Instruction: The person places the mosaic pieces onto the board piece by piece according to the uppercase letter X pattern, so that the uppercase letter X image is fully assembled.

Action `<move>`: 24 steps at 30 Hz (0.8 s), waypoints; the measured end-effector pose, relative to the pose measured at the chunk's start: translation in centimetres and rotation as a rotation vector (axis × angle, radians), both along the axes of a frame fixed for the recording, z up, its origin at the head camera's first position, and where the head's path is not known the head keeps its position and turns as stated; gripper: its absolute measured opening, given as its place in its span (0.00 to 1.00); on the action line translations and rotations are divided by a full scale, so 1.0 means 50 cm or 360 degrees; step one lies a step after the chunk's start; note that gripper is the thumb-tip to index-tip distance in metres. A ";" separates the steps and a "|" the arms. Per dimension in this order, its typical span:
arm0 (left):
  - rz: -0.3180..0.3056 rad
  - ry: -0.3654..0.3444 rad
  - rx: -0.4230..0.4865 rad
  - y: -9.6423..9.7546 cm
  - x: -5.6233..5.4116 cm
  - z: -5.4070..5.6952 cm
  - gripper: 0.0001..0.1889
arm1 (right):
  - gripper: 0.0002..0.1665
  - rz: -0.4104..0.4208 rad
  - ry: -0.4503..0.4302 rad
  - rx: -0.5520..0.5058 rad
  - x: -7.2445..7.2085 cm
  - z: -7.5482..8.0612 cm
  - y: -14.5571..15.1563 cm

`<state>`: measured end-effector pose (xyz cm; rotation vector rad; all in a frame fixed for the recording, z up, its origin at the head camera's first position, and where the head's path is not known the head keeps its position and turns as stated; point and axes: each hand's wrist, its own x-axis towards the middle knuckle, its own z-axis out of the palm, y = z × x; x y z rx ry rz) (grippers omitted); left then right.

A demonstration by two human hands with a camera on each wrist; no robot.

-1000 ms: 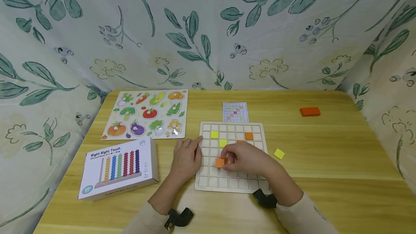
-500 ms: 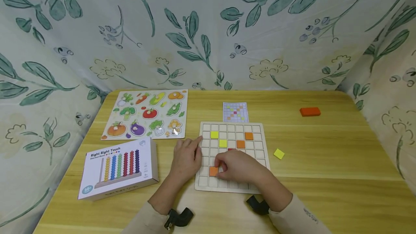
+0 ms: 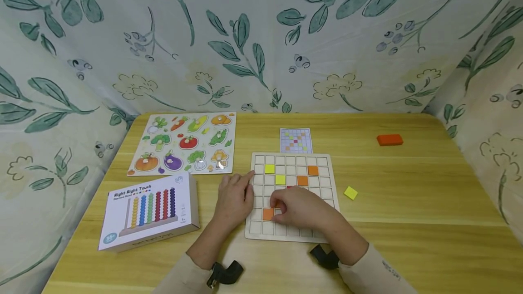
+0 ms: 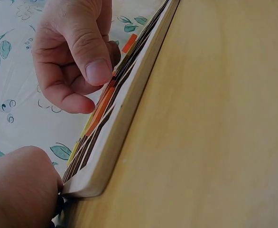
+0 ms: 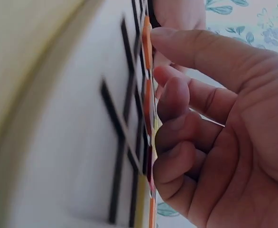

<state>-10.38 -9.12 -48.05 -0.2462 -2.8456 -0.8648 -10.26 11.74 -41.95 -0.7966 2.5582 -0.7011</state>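
Observation:
My right hand (image 3: 300,210) is low over the wooden grid board (image 3: 255,235), thumb and index finger apart at the right side of an orange tile (image 3: 268,214). That tile lies in a lower-left cell; in the right wrist view the thumb tip meets its edge (image 5: 147,45). The other fingers are loosely curled. A second orange tile (image 5: 148,104) lies beside it, mostly hidden by the hand in the head view. A dark red tile (image 3: 291,188) peeks out above the knuckles. My left hand (image 3: 234,201) rests at the board's left side, index fingertip on the edge.
On the board are also two yellow tiles (image 3: 269,169) and orange tiles (image 3: 302,181) to the right. A loose yellow tile (image 3: 350,193) lies right of it. A pattern card (image 3: 296,141), red block (image 3: 390,140), vegetable puzzle (image 3: 181,144) and white box (image 3: 149,210) surround it.
My right hand has carried the orange tile down and left into a lower-left cell, then stayed almost still over it. The left hand has not moved.

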 end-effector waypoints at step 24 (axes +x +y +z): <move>-0.0011 0.0067 0.0002 -0.001 0.000 -0.005 0.20 | 0.16 -0.0611 -0.0233 -0.0154 -0.072 0.028 0.151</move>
